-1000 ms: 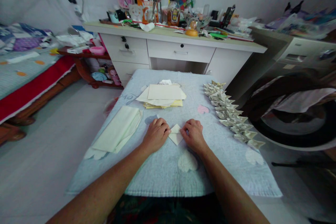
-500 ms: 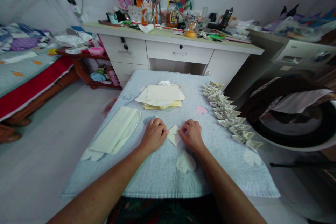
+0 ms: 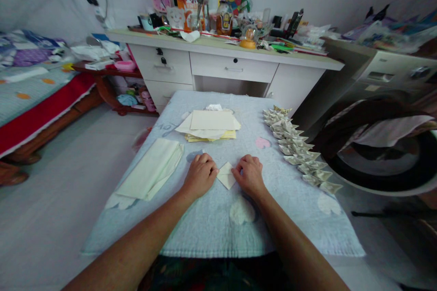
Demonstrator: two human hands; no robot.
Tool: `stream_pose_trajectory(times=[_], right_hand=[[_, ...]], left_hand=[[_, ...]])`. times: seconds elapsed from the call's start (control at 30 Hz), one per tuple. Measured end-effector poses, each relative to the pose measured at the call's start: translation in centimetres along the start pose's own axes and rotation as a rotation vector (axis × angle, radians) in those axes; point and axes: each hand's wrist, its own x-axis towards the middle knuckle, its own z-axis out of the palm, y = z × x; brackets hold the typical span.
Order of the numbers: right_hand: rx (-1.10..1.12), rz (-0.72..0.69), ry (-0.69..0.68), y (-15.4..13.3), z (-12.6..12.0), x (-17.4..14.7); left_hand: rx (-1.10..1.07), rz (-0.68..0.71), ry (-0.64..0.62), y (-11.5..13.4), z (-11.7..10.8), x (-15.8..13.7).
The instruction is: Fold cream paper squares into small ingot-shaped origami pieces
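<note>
A small cream paper piece (image 3: 227, 176), folded to a diamond shape, lies flat on the pale blue cloth (image 3: 205, 227) that covers the table. My left hand (image 3: 200, 175) presses its left edge with curled fingers. On the paper's right edge rests my right hand (image 3: 249, 174), fingers bent the same way. Both hands hold the folded paper down between them.
A stack of cream and yellow sheets (image 3: 210, 125) lies beyond the hands. Folded cream paper (image 3: 152, 169) sits at the left. A row of several finished folded pieces (image 3: 298, 150) runs along the right edge. A cluttered white desk (image 3: 232, 61) stands behind, a bed (image 3: 30, 95) at left.
Both hands and the folded paper stay almost in place; the view shifted slightly between the earliest frame and now.
</note>
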Motion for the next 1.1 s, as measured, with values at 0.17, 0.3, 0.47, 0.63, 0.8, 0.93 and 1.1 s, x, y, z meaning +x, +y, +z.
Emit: stream_pose_trajectory(times=[0.17,0.3,0.47,0.63,0.8,0.93,1.1], right_hand=[[-0.002,0.004,-0.008,0.1,0.0,0.1],[0.018,-0.018,0.024,0.2,0.1,0.0],[0.02,-0.016,0.022,0.2,0.2,0.0],[0.009,-0.014,0.027,0.2,0.2,0.0],[0.006,-0.001,0.006,0.1,0.0,0.0],[-0.001,0.009,-0.02,0.0,-0.1,-0.1],[0.01,0.013,-0.029,-0.1,-0.3,-0.2]], left_hand=[[0.03,-0.033,0.02,-0.6,-0.3,-0.2],[0.014,-0.059,0.061,-0.8,-0.8,-0.3],[-0.041,0.101,0.06,0.0,-1.2,-0.4],[0.045,0.259,-0.067,1.2,-0.6,-0.6],[0.058,0.187,-0.065,1.5,-0.5,-0.9],[-0.007,0.038,0.011,0.8,-0.6,-0.9],[-0.135,-0.055,0.019,-0.1,-0.2,-0.6]])
